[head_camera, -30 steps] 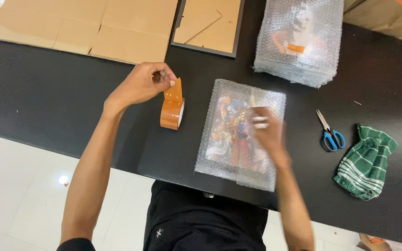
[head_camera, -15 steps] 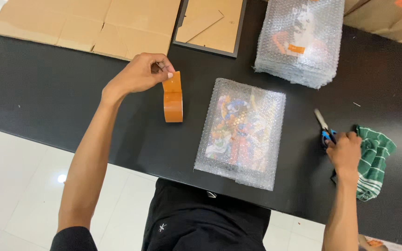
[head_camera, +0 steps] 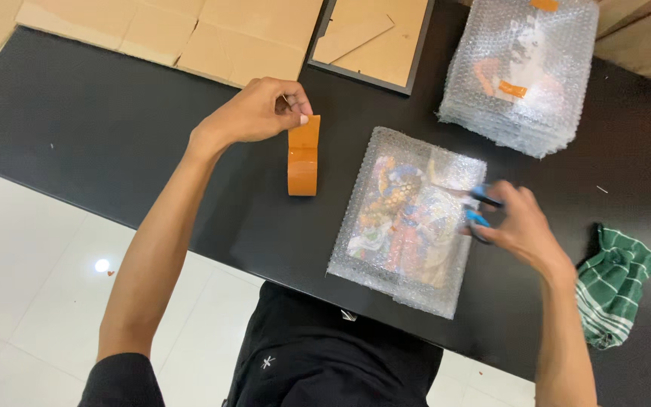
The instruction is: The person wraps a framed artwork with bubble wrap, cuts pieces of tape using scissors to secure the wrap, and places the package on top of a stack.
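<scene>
Basically, the work surface was a matte black table (head_camera: 99, 128), its near edge running diagonally over a glossy white tiled floor (head_camera: 32, 264) with a light spot reflected in it. Left hand (head_camera: 254, 113) pinched the free end of the orange-brown tape roll (head_camera: 303, 162), which stood on edge on the table just left of the bubble-wrapped picture (head_camera: 404, 218). Right hand (head_camera: 518, 226) was closed around the blue-handled scissors (head_camera: 480, 207), held over the right edge of that wrapped picture; motion blur there, so blade position was unclear. Wrapped picture lay flat near the table's front edge. At the far side: flattened cardboard sheets (head_camera: 175, 30), a black frame (head_camera: 374, 38) lying back-up, and a stack of bubble-wrapped items (head_camera: 521, 75). A green striped cloth (head_camera: 615, 290) sat at the right, well apart from the tape.
</scene>
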